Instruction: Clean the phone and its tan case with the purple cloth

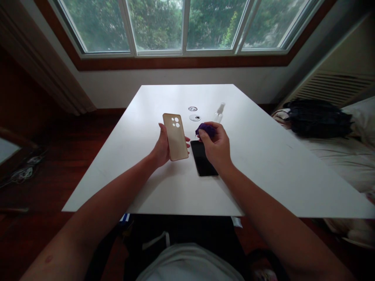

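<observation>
My left hand is closed around a beige phone case with camera cut-outs near its top, held tilted above the table. A bunched purple cloth is pinched in my right hand, to the right of the case and apart from it. Beneath that hand a dark phone lies flat, partly covered from view by the hand. Just beyond the cloth is a clear spray bottle with a white top, its lower end hidden behind my right hand.
Two small round items lie farther back on the white table. A window is beyond it. To the right, a dark bundle rests on a pale-covered bed. Cables lie on the floor at left.
</observation>
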### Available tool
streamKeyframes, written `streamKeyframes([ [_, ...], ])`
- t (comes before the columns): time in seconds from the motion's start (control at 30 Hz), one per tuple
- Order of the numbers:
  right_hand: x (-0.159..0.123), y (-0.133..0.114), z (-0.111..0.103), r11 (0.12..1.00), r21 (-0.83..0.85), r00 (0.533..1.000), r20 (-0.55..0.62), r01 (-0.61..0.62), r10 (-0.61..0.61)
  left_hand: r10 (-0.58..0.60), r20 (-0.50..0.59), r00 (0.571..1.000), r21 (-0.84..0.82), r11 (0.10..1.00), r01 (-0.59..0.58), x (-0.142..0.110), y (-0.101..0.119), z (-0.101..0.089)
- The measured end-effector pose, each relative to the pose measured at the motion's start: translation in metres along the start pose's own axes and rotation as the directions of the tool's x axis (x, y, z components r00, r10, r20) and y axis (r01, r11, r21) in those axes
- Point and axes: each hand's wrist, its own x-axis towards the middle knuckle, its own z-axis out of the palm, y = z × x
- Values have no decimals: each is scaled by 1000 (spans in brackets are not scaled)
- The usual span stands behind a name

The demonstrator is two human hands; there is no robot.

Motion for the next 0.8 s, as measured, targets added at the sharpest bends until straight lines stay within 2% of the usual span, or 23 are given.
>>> streamKeyframes([
  [0.13, 1, -4, 1, 993, 68, 993, 81, -95, 89, -7, 15, 1000, 41, 999, 6, -3, -2, 4],
  [0.23, -1, -1, 3, 987, 82, 988, 76, -139, 133, -14, 13, 1000, 75, 997, 13, -4, -4, 7],
  [0.43, -1, 5, -1, 988, -84, 986, 96, -132, 140, -39, 1, 999, 163, 986, 38, -3, -11, 6],
  [0.57, 1, 7, -2, 979, -112, 979, 95, -170, 181, -29, 13, 999, 216, 976, 26, -1, -13, 4],
  [0.8, 1, 10, 4, 973, 67, 969, 128, -222, 213, 40, 58, 998, 304, 951, -56, -3, -15, 0],
])
